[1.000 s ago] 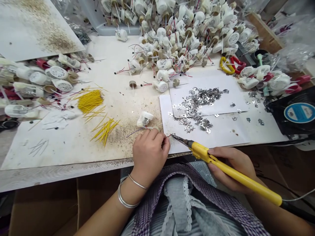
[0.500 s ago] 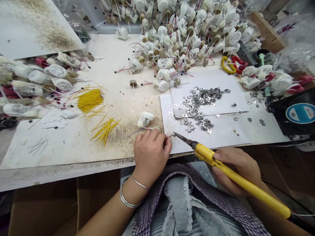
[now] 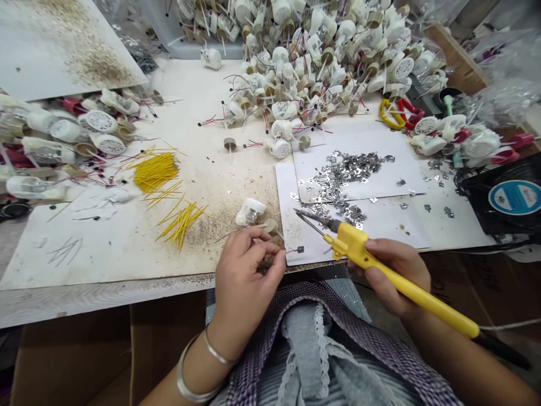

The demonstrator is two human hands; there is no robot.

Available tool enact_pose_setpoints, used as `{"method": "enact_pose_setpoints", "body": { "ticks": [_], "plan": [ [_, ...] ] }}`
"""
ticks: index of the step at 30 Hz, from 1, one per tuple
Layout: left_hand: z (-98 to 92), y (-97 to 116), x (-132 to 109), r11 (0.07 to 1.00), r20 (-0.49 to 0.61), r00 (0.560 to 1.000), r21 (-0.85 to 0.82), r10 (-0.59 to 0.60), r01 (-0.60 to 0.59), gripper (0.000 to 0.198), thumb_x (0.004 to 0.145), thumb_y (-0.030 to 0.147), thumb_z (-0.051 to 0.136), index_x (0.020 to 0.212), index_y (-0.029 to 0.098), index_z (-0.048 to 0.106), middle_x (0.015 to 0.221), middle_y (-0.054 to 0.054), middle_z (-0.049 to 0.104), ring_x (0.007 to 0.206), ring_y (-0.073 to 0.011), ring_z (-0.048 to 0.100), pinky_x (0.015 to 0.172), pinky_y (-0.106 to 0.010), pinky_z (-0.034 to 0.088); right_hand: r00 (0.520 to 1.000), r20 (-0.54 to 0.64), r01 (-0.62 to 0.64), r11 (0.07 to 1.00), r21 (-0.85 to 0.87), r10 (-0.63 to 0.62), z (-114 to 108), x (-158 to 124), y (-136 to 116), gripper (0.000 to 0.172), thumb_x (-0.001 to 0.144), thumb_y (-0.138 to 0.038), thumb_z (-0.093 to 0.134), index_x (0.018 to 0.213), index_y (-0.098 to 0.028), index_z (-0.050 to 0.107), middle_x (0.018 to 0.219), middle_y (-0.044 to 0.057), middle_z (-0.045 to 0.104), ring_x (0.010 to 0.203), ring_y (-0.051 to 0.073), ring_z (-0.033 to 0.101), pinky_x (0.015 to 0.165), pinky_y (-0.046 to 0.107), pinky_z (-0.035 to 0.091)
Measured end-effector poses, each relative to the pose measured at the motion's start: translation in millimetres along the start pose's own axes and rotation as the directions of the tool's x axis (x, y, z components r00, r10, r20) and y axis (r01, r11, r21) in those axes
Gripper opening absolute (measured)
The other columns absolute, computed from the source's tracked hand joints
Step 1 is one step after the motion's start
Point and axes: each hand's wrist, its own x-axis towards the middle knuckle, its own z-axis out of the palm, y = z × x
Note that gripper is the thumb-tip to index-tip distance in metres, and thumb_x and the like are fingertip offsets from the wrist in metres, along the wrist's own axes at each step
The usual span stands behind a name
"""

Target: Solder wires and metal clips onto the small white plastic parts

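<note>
My right hand (image 3: 395, 276) is wrapped round the yellow handle of a soldering iron (image 3: 359, 248), its dark tip pointing left over the white board. A thin metal tube runs beside the tip. My left hand (image 3: 249, 276) is at the front of the table, thumb and forefinger bent together at a thin red wire. That wire ends in a small dark component (image 3: 300, 249) on the board. Just beyond my left fingers lies a white plastic housing (image 3: 251, 211), with a tan round part (image 3: 270, 225) beside it. My fingers hide most of the wire.
Yellow wires (image 3: 155, 172) lie in a pile left of centre, with a smaller bundle (image 3: 181, 224) nearer. Small metal tabs (image 3: 350, 169) are heaped on the white boards. White wired units (image 3: 291, 67) crowd the back. Pliers (image 3: 393, 114) and a black reel (image 3: 502, 194) are on the right.
The iron's tip has lifted away from the small component and its handle has turned, showing the tube. My left hand has shifted slightly left and nearer me, its fingers a little looser.
</note>
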Motion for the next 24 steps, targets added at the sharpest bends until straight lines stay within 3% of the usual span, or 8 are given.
{"method": "enact_pose_setpoints", "body": {
  "ticks": [2, 4, 8, 11, 13, 17, 20, 24],
  "plan": [
    [-10.4, -3, -7, 0.998, 0.018, 0.999, -0.039, -0.046, 0.047, 0.011, 0.086, 0.018, 0.061, 0.076, 0.021, 0.066, 0.096, -0.004, 0.061, 0.096, -0.0185, 0.058, 0.086, -0.036, 0.048, 0.998, 0.064, -0.011, 0.979, 0.206, -0.002, 15, 17, -3, 0.032, 0.090, -0.024, 0.055, 0.122, -0.029, 0.054, 0.093, 0.004, 0.071, 0.073, 0.019, 0.070, 0.067, 0.036, 0.061],
    [-18.9, -9, -10, 0.993, 0.006, 0.994, -0.041, -0.109, 0.110, 0.012, 0.086, 0.019, 0.061, 0.075, 0.020, 0.066, 0.104, -0.006, 0.059, 0.099, -0.0188, 0.059, 0.086, -0.036, 0.050, 0.992, 0.127, -0.024, 0.959, 0.281, -0.013, 33, 41, -9, 0.026, 0.091, -0.023, 0.055, 0.117, -0.028, 0.056, 0.103, 0.004, 0.070, 0.079, 0.017, 0.070, 0.073, 0.035, 0.060],
    [-25.3, -28, -3, 0.947, -0.008, 0.950, -0.086, -0.313, 0.311, 0.016, 0.085, 0.025, 0.062, 0.070, 0.018, 0.065, 0.131, -0.010, 0.053, 0.109, -0.0224, 0.059, 0.073, -0.032, 0.054, 0.980, 0.194, -0.006, 0.980, 0.198, -0.034, 69, 85, -26, 0.026, 0.088, -0.021, 0.060, 0.113, -0.026, 0.055, 0.107, 0.003, 0.067, 0.092, 0.017, 0.068, 0.085, 0.034, 0.057],
    [-24.8, -38, 7, 0.898, 0.104, 0.926, -0.226, -0.363, 0.378, 0.019, 0.088, 0.025, 0.058, 0.071, 0.019, 0.065, 0.121, -0.009, 0.063, 0.110, -0.0219, 0.062, 0.079, -0.033, 0.055, 0.963, 0.267, -0.012, 0.992, 0.122, -0.021, 91, 104, -35, 0.025, 0.089, -0.019, 0.055, 0.113, -0.027, 0.054, 0.107, 0.002, 0.067, 0.090, 0.015, 0.067, 0.083, 0.030, 0.056],
    [-25.9, -39, 12, 0.920, 0.081, 0.952, -0.246, -0.296, 0.307, 0.017, 0.088, 0.023, 0.058, 0.073, 0.019, 0.064, 0.113, -0.007, 0.068, 0.110, -0.0206, 0.063, 0.090, -0.036, 0.054, 0.959, 0.283, -0.045, 0.993, 0.112, 0.011, 101, 111, -37, 0.025, 0.090, -0.020, 0.053, 0.114, -0.027, 0.054, 0.105, 0.001, 0.067, 0.085, 0.014, 0.067, 0.080, 0.029, 0.055],
    [-35.0, -31, 12, 0.995, -0.030, 1.000, -0.096, -0.006, 0.003, 0.007, 0.087, 0.018, 0.062, 0.080, 0.020, 0.063, 0.126, -0.005, 0.064, 0.114, -0.0180, 0.061, 0.102, -0.036, 0.048, 0.966, 0.247, -0.142, 0.954, 0.265, 0.075, 105, 119, -35, 0.028, 0.088, -0.024, 0.060, 0.114, -0.028, 0.051, 0.106, 0.002, 0.064, 0.087, 0.014, 0.066, 0.077, 0.027, 0.055],
    [-43.0, -32, 9, 0.982, 0.062, 0.985, -0.111, 0.159, -0.151, 0.007, 0.087, 0.014, 0.062, 0.086, 0.021, 0.064, 0.126, -0.003, 0.065, 0.120, -0.0176, 0.058, 0.107, -0.037, 0.044, 0.963, 0.256, -0.166, 0.933, 0.319, 0.084, 99, 122, -34, 0.036, 0.082, -0.023, 0.066, 0.114, -0.028, 0.049, 0.106, 0.001, 0.063, 0.084, 0.014, 0.066, 0.076, 0.027, 0.056],
    [-47.3, -43, 1, 0.979, 0.149, 0.969, -0.088, 0.196, -0.184, 0.009, 0.087, 0.014, 0.062, 0.089, 0.022, 0.064, 0.102, -0.001, 0.072, 0.108, -0.0181, 0.063, 0.097, -0.039, 0.046, 0.960, 0.280, -0.037, 0.987, 0.155, -0.008, 88, 117, -33, 0.041, 0.079, -0.012, 0.063, 0.114, -0.027, 0.050, 0.107, 0.000, 0.064, 0.084, 0.014, 0.065, 0.079, 0.029, 0.054]
  ]
}}
